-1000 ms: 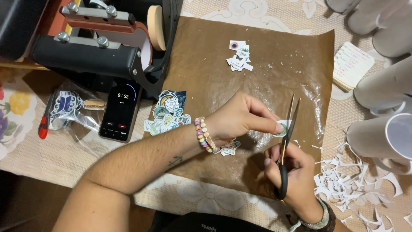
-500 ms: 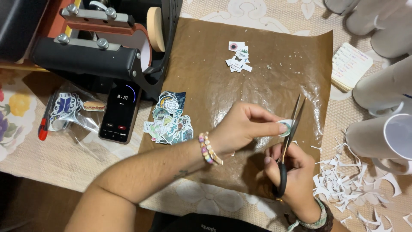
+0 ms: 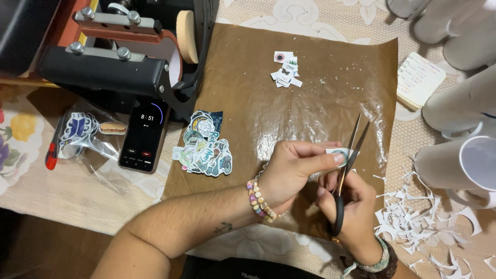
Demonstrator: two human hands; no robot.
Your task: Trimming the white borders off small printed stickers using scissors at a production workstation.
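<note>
Since a moment ago the left hand [image 3: 292,170] has drawn back toward the body, and the scissors [image 3: 347,165] now stand with blades parted rather than nearly shut. The left fingers pinch a small round sticker cutout [image 3: 341,153], pale with a teal print, right at the blades over the brown baking paper [image 3: 310,98]. The right hand [image 3: 351,212] grips the black scissor handles.

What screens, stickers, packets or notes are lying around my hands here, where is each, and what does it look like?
Black smartphone: left of the brown paper sheet, screen lit, dark.
Clear plastic bag: left of the phone, holding stickers.
Pile of cut stickers: sheet's left edge, blue, green, white.
Small cutouts: sheet's top, white.
Cream notepad: right of the sheet, handwritten.
Small round sticker: in the left hand, at the black-handled scissors held by the right hand.
</note>
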